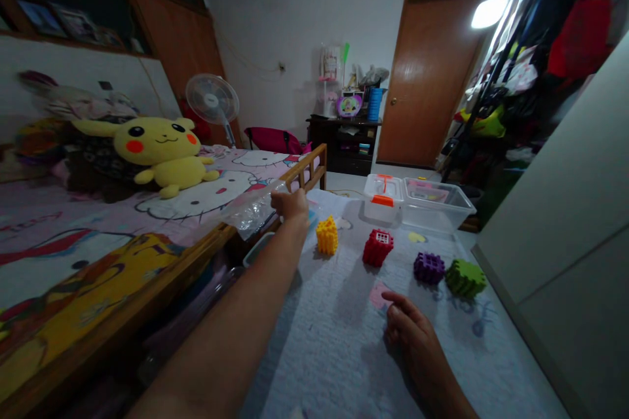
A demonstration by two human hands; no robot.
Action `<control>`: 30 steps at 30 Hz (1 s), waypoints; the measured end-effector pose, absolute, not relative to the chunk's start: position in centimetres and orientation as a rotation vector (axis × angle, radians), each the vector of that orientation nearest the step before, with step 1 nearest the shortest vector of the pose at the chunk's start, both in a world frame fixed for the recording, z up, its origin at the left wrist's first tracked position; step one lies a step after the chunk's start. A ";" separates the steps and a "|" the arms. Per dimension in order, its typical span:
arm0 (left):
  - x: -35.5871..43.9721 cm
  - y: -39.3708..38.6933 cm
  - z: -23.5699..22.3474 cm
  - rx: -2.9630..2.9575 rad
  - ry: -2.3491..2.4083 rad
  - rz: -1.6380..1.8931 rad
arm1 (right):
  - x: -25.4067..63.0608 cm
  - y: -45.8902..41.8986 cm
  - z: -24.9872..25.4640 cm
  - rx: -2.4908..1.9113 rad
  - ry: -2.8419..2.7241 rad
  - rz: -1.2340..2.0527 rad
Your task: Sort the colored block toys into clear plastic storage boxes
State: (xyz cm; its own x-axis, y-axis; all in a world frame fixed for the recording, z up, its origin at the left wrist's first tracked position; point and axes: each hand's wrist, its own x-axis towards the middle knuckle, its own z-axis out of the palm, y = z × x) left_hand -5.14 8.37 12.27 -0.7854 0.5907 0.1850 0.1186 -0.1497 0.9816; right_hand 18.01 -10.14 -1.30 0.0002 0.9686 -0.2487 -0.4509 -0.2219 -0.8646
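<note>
My left hand (289, 204) is closed on a clear plastic bag (250, 213) over the mat; my right hand (407, 327) lies half curled, holding nothing.

On the white quilted mat (314, 366), a pink scrap (378, 294) sits just beside my right hand. Beyond, a yellow block (327, 236), red block (378, 247), purple block (429, 268) and green block (464, 278) stand apart, outside the orange-latched clear box (383, 196) and clear tub (437, 204). Open mat stretches between, edged by the wooden bed rail (304, 167) at left and a pale cabinet panel (555, 209) at right.
</note>
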 end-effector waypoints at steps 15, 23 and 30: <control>5.1 -5.2 0.4 1.834 1.158 1.462 | 21.2 -8.2 6.1 -1.171 -1.054 1.151; 4.3 -4.0 -1.4 1.702 1.225 1.293 | 21.6 4.5 11.2 -1.235 -0.648 1.258; 4.4 -3.6 -1.5 1.569 1.251 1.247 | 20.1 13.1 9.0 -1.422 -0.273 1.334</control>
